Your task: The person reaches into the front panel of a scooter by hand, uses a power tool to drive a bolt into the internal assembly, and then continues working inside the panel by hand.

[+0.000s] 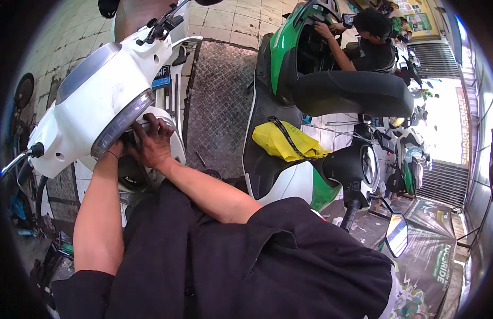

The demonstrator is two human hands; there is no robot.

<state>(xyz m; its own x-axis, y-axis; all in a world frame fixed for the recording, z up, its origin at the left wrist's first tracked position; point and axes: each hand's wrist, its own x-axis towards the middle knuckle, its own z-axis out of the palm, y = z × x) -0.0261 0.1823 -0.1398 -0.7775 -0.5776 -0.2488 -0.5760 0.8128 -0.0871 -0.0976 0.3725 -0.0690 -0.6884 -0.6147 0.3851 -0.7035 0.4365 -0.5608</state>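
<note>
Both my hands are at the front of a white scooter (pixel 79 125), just under its long clear headlight (pixel 121 121). My left hand (pixel 116 151) reaches in beneath the headlight's edge; its fingers are hidden behind the housing. Beside it, my right hand (pixel 152 142) has bent fingers closed at the gap between the headlight and the white front fender (pixel 174 142). Whatever it grips there is out of sight. Dark grime covers the fingers. Below the hands shows a dark opening (pixel 132 175) in the scooter's front.
A green and white scooter (pixel 281 64) with a black seat (pixel 352 94) stands to the right, a yellow bag (pixel 289 141) on its footboard. A person in black (pixel 371 50) works at it. Between the scooters lies a metal tread plate (pixel 220 95). A mirror (pixel 398 234) juts out at lower right.
</note>
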